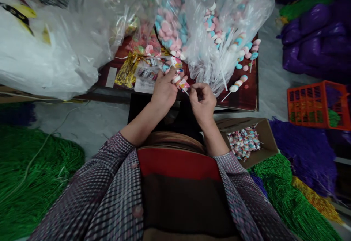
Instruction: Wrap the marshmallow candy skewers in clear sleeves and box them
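Note:
My left hand (166,89) is closed around a candy skewer (177,78) of pastel pieces in a clear bag with a printed pink and yellow end. A white stick pokes out at its lower right. Beside that end, my right hand (203,100) pinches thumb and forefinger together; what lies between them is too small to make out. Flat printed bags (149,69) lie left of the skewer, next to a bundle of gold twist ties (124,73). To the right are an unwrapped candy skewer (238,83) and a big clear bag of white sticks (205,73).
Bags of pink and blue candies (172,33) line the back of the dark red table (244,102). A white plastic sack (55,51) bulges at left. A cardboard box (267,138) of wrapped skewers stands below right, near an orange crate (307,104). Green strands (41,168) cover the left floor.

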`<move>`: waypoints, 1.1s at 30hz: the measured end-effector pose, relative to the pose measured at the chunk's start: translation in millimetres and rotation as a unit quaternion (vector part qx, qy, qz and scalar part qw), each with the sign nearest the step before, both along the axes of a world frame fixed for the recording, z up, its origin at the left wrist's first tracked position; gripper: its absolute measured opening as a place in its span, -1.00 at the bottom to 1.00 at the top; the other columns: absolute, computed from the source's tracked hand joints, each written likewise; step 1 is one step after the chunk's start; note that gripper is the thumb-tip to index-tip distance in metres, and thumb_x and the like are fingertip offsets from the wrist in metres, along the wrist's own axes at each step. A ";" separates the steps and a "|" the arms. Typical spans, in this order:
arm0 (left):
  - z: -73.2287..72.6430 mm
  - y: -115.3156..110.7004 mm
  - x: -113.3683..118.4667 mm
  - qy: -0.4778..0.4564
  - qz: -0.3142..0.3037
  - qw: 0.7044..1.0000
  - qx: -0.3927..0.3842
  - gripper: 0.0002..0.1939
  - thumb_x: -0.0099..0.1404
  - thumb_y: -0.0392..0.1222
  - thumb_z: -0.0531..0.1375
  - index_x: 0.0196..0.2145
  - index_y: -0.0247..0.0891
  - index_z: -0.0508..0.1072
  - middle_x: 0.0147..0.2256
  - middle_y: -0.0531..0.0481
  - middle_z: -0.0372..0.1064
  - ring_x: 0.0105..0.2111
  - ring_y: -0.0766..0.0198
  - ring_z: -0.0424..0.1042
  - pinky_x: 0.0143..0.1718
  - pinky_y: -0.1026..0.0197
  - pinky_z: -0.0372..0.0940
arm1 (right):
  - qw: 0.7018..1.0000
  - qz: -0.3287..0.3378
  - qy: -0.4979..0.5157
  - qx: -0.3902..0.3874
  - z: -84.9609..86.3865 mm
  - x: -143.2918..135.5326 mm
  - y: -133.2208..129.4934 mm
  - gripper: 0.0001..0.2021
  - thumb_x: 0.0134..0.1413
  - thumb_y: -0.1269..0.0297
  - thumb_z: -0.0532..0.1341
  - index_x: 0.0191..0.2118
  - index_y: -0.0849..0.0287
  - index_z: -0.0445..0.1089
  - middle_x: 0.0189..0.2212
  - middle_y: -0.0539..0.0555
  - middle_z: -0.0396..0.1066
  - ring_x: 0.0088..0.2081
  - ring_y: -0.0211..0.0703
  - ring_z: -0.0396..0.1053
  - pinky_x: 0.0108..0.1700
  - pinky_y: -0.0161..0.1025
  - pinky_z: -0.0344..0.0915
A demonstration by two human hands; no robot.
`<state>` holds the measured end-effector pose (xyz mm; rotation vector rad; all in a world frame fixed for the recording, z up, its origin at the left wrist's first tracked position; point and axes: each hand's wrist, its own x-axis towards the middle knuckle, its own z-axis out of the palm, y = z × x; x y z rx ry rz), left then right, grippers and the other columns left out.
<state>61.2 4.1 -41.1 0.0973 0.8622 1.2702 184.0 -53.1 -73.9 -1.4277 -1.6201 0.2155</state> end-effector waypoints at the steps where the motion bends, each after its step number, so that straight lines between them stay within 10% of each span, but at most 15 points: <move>1: -0.9 0.9 -0.8 0.002 0.003 1.000 0.001 -0.85 0.37 -0.30 0.25 -0.17 -0.05 0.50 -0.29 0.10 0.53 -0.08 0.24 0.58 0.02 0.16 0.46 | 1.000 0.017 -0.015 0.001 1.2 0.4 0.5 -0.87 0.26 0.36 0.17 -0.13 0.10 0.44 -0.26 0.04 0.55 -0.26 -0.19 0.48 -0.13 -0.17 0.45; 11: -2.2 -3.8 -1.4 -0.024 -0.031 0.999 0.027 -0.73 0.26 -0.53 0.16 -0.50 -0.22 0.36 -0.46 0.09 0.42 -0.27 0.33 0.53 0.02 0.21 0.42 | 0.996 0.040 0.051 -0.058 2.4 7.0 10.8 -0.84 0.33 0.25 0.16 -0.19 0.10 0.50 -0.28 0.02 0.58 -0.26 -0.19 0.52 -0.13 -0.18 0.47; 24: 5.4 -11.0 2.8 0.021 0.038 0.996 0.082 -0.85 0.31 -0.23 0.35 -0.32 -0.10 0.42 -0.14 0.03 0.53 0.20 0.12 0.45 0.23 0.05 0.37 | 0.992 0.049 0.090 -0.070 10.7 -4.3 3.4 -0.90 0.22 0.27 0.28 -0.33 0.12 0.49 -0.29 0.03 0.55 -0.18 -0.18 0.49 -0.03 -0.14 0.42; 33: -3.8 -12.4 4.7 0.023 0.017 0.993 0.113 -0.89 0.38 -0.20 0.29 -0.28 -0.12 0.39 -0.11 0.01 0.51 0.18 0.14 0.48 0.21 0.04 0.39 | 0.973 0.045 0.181 -0.134 -1.0 -3.1 7.3 -0.95 0.13 0.26 0.33 -0.32 0.09 0.49 -0.26 0.00 0.51 -0.16 -0.19 0.46 0.02 -0.13 0.38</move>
